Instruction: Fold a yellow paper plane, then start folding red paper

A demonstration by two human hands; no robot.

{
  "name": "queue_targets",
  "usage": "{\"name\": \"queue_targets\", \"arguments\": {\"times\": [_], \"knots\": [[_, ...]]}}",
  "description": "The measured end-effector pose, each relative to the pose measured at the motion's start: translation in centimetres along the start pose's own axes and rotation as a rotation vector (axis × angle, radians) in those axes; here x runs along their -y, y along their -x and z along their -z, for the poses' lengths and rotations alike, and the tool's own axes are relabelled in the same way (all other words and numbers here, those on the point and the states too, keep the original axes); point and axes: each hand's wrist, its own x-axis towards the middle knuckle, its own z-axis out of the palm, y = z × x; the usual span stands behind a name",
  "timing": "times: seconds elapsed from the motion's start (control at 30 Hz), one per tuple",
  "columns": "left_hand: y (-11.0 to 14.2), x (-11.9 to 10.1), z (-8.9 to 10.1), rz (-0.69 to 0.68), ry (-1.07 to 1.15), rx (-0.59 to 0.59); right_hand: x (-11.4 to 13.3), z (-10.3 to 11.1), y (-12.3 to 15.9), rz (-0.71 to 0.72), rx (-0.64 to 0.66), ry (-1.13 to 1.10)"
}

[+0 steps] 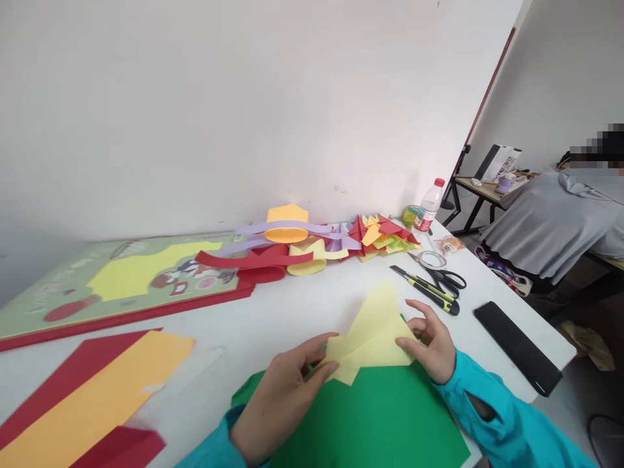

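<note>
A folded piece of pale yellow paper (375, 335) is held up between both hands, above a green paper sheet (361, 416). My left hand (287, 390) pinches its left corner between thumb and fingers. On the other side, my right hand (431, 341) grips the right edge, thumb in front, with some fingertips hidden behind the paper. Crossing layers and a small flap at the bottom show in the folded paper. The green sheet lies flat on the white table, partly under my forearms.
Right of the paper lie a utility knife (431, 292), scissors (446, 281), tape (432, 260) and a black case (517, 348). Folded paper pieces (385, 237) and a bottle (429, 208) stand by the wall. Red and orange sheets (107, 396) lie left. A person (550, 214) sits at another desk.
</note>
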Motion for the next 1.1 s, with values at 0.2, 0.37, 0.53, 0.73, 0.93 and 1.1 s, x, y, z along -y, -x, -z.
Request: {"name": "queue_targets", "arguments": {"times": [0.2, 0.37, 0.53, 0.73, 0.93, 1.1], "knots": [[-0.5, 0.2, -0.1, 0.159, -0.07, 0.122, -0.8, -0.8, -0.5, -0.274, 0.058, 0.05], [-0.5, 0.8, -0.4, 0.141, -0.079, 0.157, -0.9, -1.0, -0.7, -0.31, 0.072, 0.099], [-0.6, 2.0, -0.8, -0.052, -0.307, -0.04, -0.7, -1.1, -0.7, -0.281, 0.045, 0.26], [0.4, 1.7, -3.1, -0.637, -0.598, -0.133, -0.8, -1.4, -0.3, -0.149, 0.062, 0.507], [0.8, 1.6, -4.7, -0.739, -0.78, -0.167, -0.9, -0.8, -0.3, 0.256, 0.015, 0.741], [0.5, 2.1, -4.1, -0.706, -0.845, -0.159, -0.4, -0.4, -0.4, 0.599, 0.279, 0.742]]}}
